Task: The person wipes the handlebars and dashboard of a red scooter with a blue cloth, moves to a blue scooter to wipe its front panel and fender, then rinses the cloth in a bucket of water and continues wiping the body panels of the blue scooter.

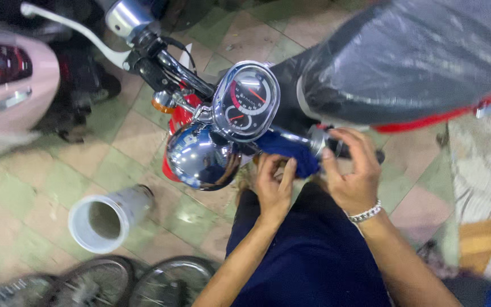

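At the handlebar point(291, 139), 4 o'clock of the speedometer point(246, 101), left hand point(274, 185) fingers pinch a blue cloth point(288, 150), right hand point(352, 170) fingers clasp the grip point(336, 149); the cloth may slip off the smooth chrome.
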